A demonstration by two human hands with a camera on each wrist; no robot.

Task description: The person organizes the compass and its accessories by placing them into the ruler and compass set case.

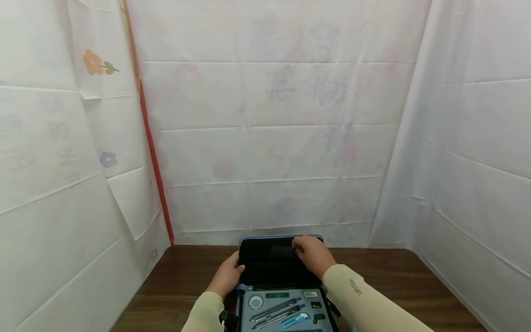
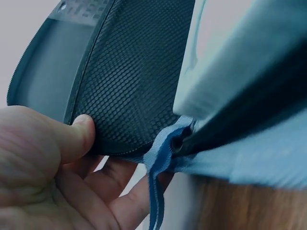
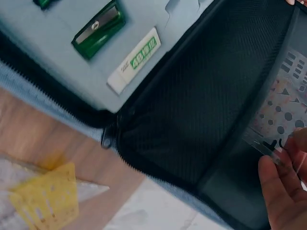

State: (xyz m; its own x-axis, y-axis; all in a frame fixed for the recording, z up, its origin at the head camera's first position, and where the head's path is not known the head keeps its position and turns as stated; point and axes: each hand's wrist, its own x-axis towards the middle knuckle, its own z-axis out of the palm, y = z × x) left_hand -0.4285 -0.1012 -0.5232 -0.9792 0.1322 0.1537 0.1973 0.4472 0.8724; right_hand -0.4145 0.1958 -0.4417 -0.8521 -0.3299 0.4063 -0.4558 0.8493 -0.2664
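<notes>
An open zip case stands on the table, its black lid (image 1: 265, 273) raised at the back. My left hand (image 1: 227, 275) grips the lid's left edge, thumb on the black mesh pocket (image 2: 139, 76) and fingers behind. At the lid's upper right, my right hand (image 1: 314, 256) pinches a clear stencil (image 3: 284, 108) with cut-out shapes, partly in the mesh pocket. In the case's grey insert (image 1: 265, 302) lie a white ring-shaped item (image 1: 256, 302), silver pens (image 1: 274, 311), a blue cutter (image 1: 296, 320), a green sharpener (image 3: 99, 31) and a white eraser (image 3: 134, 60).
Dark wooden table (image 1: 186, 272) surrounds the case. White sheets (image 1: 269, 152) hang behind and at both sides. A yellow perforated piece (image 3: 50, 196) and clear pieces lie on the table beside the case. A blue ribbon strap (image 2: 160, 158) hangs near the hinge.
</notes>
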